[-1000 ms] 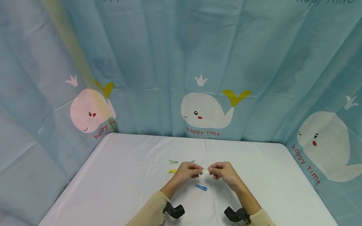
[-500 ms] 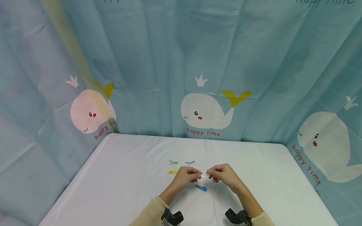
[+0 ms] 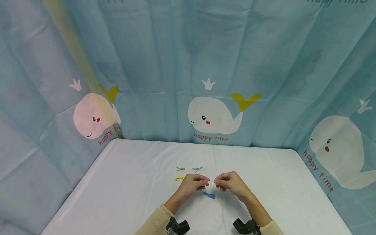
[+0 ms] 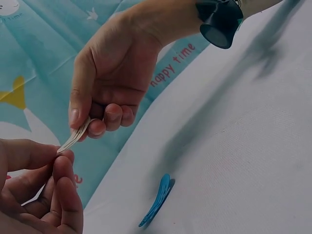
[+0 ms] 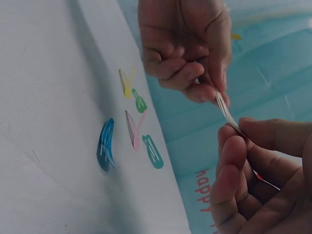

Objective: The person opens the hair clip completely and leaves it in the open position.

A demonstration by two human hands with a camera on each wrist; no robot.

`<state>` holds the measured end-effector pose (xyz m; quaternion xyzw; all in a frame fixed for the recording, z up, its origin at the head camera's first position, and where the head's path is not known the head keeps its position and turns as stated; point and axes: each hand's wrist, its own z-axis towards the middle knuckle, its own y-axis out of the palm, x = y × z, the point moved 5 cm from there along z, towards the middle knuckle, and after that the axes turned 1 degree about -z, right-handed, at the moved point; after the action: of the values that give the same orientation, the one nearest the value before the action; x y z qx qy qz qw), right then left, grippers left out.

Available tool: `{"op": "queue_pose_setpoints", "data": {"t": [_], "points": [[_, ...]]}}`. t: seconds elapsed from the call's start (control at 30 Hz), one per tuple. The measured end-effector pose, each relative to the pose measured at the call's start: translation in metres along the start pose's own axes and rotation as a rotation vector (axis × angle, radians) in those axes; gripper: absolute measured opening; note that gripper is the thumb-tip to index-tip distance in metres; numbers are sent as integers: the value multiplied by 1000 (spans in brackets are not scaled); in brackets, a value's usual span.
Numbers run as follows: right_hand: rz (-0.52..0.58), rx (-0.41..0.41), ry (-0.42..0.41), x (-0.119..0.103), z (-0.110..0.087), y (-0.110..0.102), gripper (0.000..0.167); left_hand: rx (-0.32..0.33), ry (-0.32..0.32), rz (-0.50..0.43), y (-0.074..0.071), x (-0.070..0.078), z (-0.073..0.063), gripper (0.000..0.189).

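A white snap hair clip [image 4: 74,135] is stretched between both hands above the table. My left hand [image 3: 192,184] pinches one end between thumb and index finger, and my right hand [image 3: 232,184] pinches the other end the same way. Edge-on in the right wrist view, the white clip shows thin layers side by side; whether it is snapped cannot be told. Just below the hands, a blue hair clip [image 3: 209,195] lies on the white tabletop, touched by neither hand.
Beyond the left hand lie a green hair clip [image 3: 180,168], a teal one [image 3: 197,168] and a yellow one [image 3: 179,178]. The right wrist view also has a pink clip [image 5: 135,131] among them. A blue whale-print curtain [image 3: 164,65] borders the white table [image 3: 132,182].
Both hands have come slightly nearer the body with the white hair clip between them, uncovering the teal clip behind. The blue clip stays put.
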<state>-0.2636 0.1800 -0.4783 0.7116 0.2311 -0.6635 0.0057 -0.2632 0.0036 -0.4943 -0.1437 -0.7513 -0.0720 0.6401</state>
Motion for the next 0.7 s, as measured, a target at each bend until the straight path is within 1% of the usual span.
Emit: {"op": "queue_pose_setpoints", "data": {"t": [0.1,0.33,0.47,0.7], "points": [[5,10,9,3,1,1,25,-6,-22,-18,0,-2,-1,19],[-3,22,1,3,2,3,23,-8,-41,-18,-1,-3,0,19],[18,25,-5,2,2,6,24,-12,-45,-21,-2,-4,0,18],[62,24,24,10,2,13,25,-18,-39,-33,-1,-7,-1,16]]}}
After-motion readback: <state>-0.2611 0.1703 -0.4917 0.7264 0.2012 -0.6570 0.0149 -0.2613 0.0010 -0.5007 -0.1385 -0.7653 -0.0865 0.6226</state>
